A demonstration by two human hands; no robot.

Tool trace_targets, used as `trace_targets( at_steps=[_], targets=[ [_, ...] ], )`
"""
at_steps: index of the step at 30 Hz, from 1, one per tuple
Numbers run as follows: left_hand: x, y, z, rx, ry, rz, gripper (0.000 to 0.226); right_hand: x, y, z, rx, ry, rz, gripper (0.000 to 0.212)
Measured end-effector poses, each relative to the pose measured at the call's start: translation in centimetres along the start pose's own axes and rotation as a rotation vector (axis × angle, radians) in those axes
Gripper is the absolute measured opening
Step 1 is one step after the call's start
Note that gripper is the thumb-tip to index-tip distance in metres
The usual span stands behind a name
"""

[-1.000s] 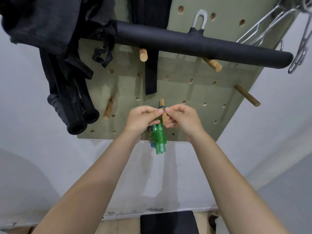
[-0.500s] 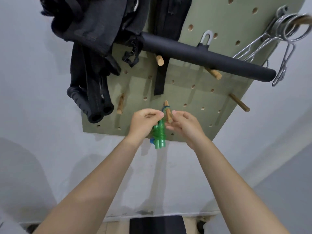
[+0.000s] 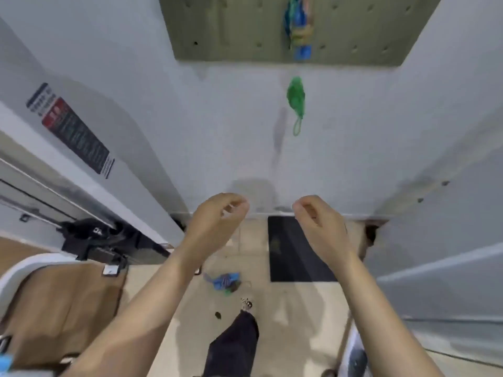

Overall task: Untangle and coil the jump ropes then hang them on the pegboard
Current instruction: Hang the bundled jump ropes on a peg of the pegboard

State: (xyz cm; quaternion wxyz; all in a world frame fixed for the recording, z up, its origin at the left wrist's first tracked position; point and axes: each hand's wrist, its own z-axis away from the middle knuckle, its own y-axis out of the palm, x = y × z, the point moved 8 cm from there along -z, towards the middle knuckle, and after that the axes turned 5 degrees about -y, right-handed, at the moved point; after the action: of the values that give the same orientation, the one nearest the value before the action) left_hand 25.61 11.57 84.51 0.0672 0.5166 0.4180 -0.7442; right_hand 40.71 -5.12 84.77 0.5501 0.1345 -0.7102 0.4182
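Hanging looked botched: green rope (image 3: 296, 97) was mid-air below the pegboard (image 3: 231, 28). Left hand (image 3: 217, 221) and right hand (image 3: 317, 223) were loosely curled, empty; next, retrieve and rehang it.

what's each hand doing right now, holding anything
Left hand: loosely curled, holding nothing.
Right hand: loosely curled, holding nothing.

Pegboard (image 3: 234, 31): I see only its lower part, the top edge cuts it. Blue coil (image 3: 299, 25) there: blurred, its peg hidden from me. Green bundle (image 3: 296, 96) before the wall: smeared, support untraceable. Blue heap (image 3: 223, 280) on floor: too small to identify.
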Motion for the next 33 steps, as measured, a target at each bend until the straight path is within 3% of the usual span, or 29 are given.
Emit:
trace_targets(
  at_steps=[4,9,13,15,21,24,26,30,33],
  targets=[
    [10.6,4.1,3.3,0.048,-0.184,0.054,0.019,-11.2,7.3,5.8,0.051,0.300,-0.181,0.024],
    [27.9,12.1,2.2,0.064,-0.356,0.079,0.025,-25.3,17.8,7.6,0.090,0.435,-0.187,0.024],
    [46.3,20.4,-0.4,0.070,-0.456,0.091,0.005,-41.3,29.7,7.5,0.142,0.557,-0.182,0.022],
    [56.1,25.1,-1.0,0.102,-0.503,0.056,0.018,-50.0,36.0,7.9,0.148,0.603,-0.171,0.020],
    [77.8,35.7,-4.5,0.232,-0.516,-0.141,0.073,-70.9,50.7,8.2,0.158,0.751,-0.184,0.057],
    [83.0,38.4,-7.8,0.268,-0.462,-0.261,0.091,-76.3,54.2,6.2,0.141,0.783,-0.141,0.086],
    [84.7,39.7,-9.6,0.279,-0.445,-0.294,0.097,-78.1,55.2,4.5,0.091,0.767,-0.129,0.093],
    [85.3,41.4,-11.9,0.317,-0.366,-0.382,0.085,-78.5,57.9,1.6,0.176,0.607,-0.054,0.062],
    [85.4,41.3,-11.5,0.332,-0.432,-0.190,0.077,-77.9,58.6,1.3,0.227,0.579,-0.121,0.038]
  ],
)
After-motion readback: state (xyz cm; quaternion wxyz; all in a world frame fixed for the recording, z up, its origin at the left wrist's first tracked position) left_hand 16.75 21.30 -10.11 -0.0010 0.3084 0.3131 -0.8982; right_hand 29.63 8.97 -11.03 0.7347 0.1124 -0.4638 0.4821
